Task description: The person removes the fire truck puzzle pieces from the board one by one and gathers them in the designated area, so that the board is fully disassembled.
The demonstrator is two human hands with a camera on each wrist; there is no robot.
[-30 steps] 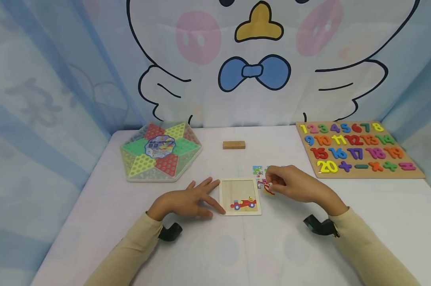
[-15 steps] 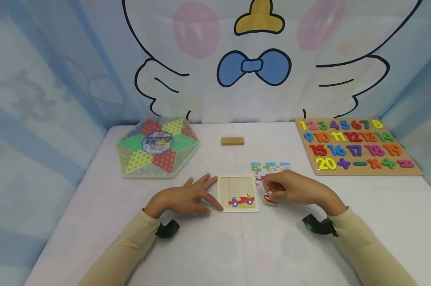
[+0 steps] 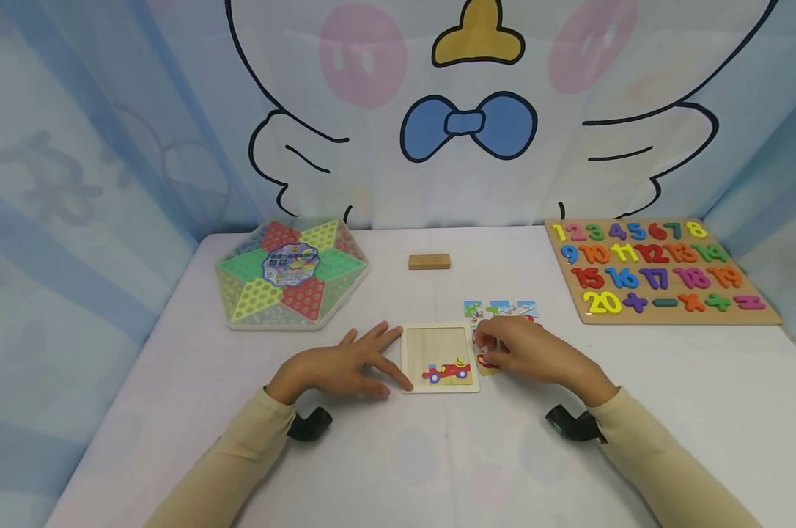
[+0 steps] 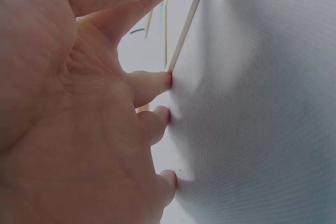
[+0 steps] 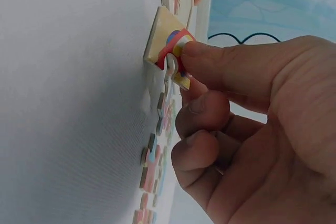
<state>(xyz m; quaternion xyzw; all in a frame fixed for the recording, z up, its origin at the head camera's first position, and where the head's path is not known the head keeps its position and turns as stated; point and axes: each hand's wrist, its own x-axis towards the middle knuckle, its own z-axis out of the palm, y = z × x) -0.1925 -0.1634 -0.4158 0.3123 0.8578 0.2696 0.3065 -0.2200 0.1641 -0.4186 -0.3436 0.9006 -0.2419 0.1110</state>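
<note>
A square wooden puzzle tray (image 3: 437, 332) lies on the table, with red-vehicle pieces (image 3: 447, 372) along the lower right of its recess. My left hand (image 3: 345, 369) is spread at its left side, fingertips on the left edge. In the left wrist view the fingers of my left hand (image 4: 84, 103) are extended beside the tray's rim (image 4: 184, 30). Just right of the tray my right hand (image 3: 536, 350) pinches a puzzle piece (image 3: 487, 364) between thumb and fingers. In the right wrist view that piece (image 5: 160, 35), red and yellow, is tilted in my right hand (image 5: 252, 114).
Loose puzzle pieces (image 3: 499, 306) lie behind my right hand. A wooden block (image 3: 429, 262) is farther back. A hexagonal board game (image 3: 291, 275) stands at the back left, a number board (image 3: 668, 275) at the back right. A patterned curtain (image 3: 464, 191) hangs behind.
My right hand has moved left toward the tray with the pinched piece, after pulling it nearer from among the loose pieces. My left hand stays at the tray's edge. The head view has shifted slightly.
</note>
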